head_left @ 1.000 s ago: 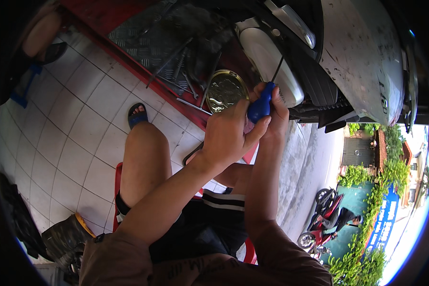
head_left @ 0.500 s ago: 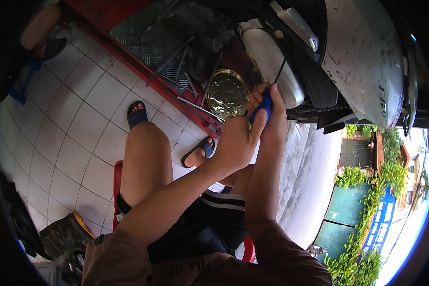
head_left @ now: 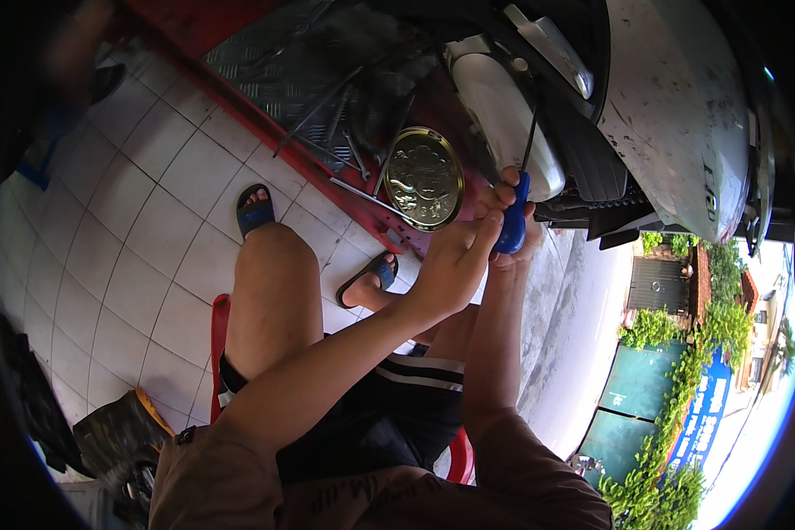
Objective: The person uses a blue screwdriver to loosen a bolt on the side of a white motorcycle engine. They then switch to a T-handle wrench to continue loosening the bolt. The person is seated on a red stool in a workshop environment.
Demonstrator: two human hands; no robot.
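Note:
A screwdriver with a blue handle (head_left: 512, 228) stands nearly upright in the picture, its thin dark shaft (head_left: 532, 132) running up to the motorbike. My left hand (head_left: 455, 265) is closed at the left side of the handle, thumb along it. Behind the handle, my right hand (head_left: 514, 256) is closed round it too, partly hidden. The shaft passes in front of the silver exhaust cover (head_left: 503, 110); its tip is lost in the dark area under the grey body panel (head_left: 667, 115). Left of the hands lies a round gold-coloured tin tray (head_left: 424, 179), with shiny embossing or contents I cannot make out.
Wrenches (head_left: 359, 157) and rods lie on the red-edged lift platform (head_left: 322, 190) with its metal tread plate. White floor tiles (head_left: 168, 238) spread to the left, where another person's leg (head_left: 75, 53) shows. A dark bag-like thing (head_left: 119, 433) is at lower left; a road (head_left: 583, 327) runs at right.
The screwdriver handle and both hands have shifted slightly right and down, and more of the handle shows. At upper left, the other person's leg has moved and is blurred.

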